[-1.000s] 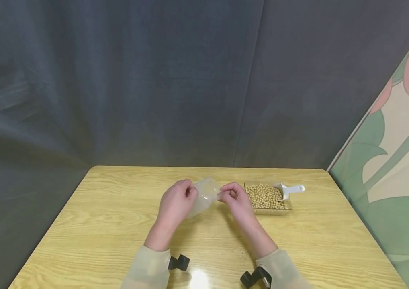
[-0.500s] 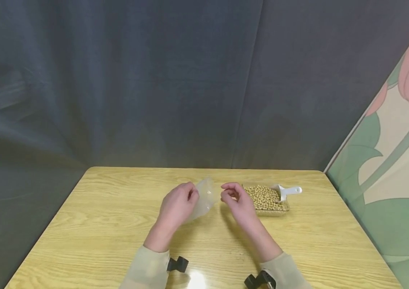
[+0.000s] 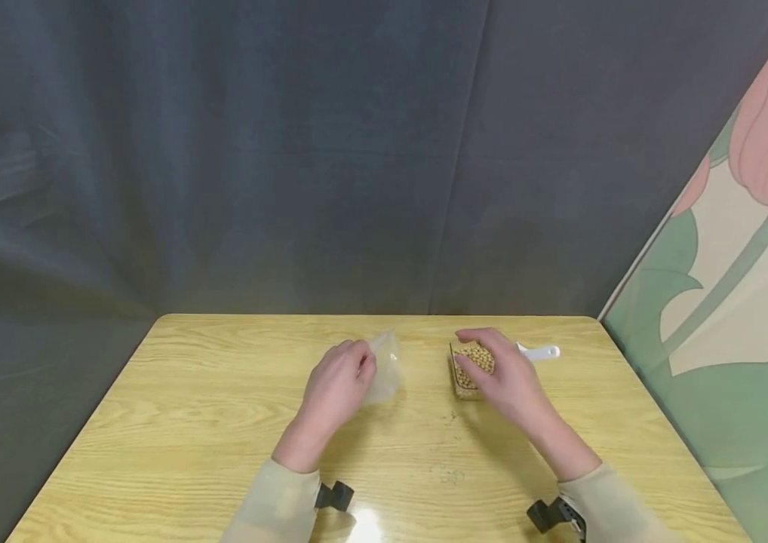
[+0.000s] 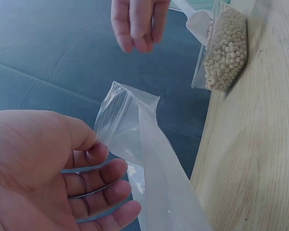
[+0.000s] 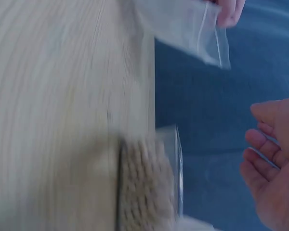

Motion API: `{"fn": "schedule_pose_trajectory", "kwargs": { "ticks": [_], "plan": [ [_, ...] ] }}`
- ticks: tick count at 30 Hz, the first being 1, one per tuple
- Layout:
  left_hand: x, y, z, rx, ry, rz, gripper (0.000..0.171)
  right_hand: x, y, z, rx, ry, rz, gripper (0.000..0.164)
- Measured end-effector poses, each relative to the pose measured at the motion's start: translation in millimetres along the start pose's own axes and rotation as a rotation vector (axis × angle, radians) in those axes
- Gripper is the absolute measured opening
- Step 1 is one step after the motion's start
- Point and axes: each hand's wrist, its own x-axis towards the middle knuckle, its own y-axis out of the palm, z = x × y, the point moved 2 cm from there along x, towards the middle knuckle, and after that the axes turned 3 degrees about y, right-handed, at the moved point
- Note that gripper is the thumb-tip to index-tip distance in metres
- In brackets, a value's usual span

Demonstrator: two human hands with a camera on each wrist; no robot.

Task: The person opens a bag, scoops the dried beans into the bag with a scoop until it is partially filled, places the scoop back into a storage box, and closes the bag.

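My left hand (image 3: 338, 381) pinches the top edge of a clear zip-lock bag (image 4: 159, 163) between thumb and forefinger; the other fingers are loosely bent. The bag hangs with its mouth parted and looks empty. My right hand (image 3: 509, 377) holds nothing, its thumb and fingers spread apart above a clear box (image 3: 467, 394) of dried soybeans (image 4: 226, 57). In the head view this hand covers much of the box. A white scoop (image 4: 198, 24) stands in the beans, and its handle sticks out to the right.
The wooden table (image 3: 207, 422) reaches back to a dark curtain (image 3: 289, 166). A wall hanging with tulips (image 3: 751, 302) runs along the right side. Each wrist carries a black camera mount (image 3: 334, 495).
My right hand has let go of the bag's edge and moved right, over the soybean box, its fingers spreading. The left hand still holds the bag in nearly the same place.
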Motion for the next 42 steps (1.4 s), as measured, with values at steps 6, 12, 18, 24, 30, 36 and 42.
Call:
{"fn": "schedule_pose_trajectory", "kwargs": {
  "ticks": [6,12,18,24,30,36,42],
  "plan": [
    [2.2,1.4,-1.5,-0.002,0.005,-0.003,0.020,2,-39,-19,-0.197,-0.134,-0.030,0.042],
    [2.6,1.6,-0.8,-0.011,0.003,0.000,0.019,4,-66,-40,-0.326,-0.225,-0.018,0.055],
    [2.9,0.0,-2.2,-0.007,0.012,0.006,0.020,4,-79,-56,-0.418,-0.230,0.069,0.062],
    [4.6,-1.4,-2.4,-0.006,0.020,0.006,0.020,3,-88,-65,-0.512,-0.190,0.177,0.064],
    [2.4,-3.0,-1.0,0.000,0.022,0.007,0.020,5,-88,-69,-0.555,-0.169,0.250,0.059],
    [-1.7,-4.2,0.6,-0.007,0.025,0.006,0.019,5,-85,-72,-0.534,-0.149,0.245,0.039],
    [-2.4,-5.0,1.0,-0.007,0.035,-0.009,0.018,4,-87,-76,-0.486,-0.105,0.221,0.025]
  ]
}}
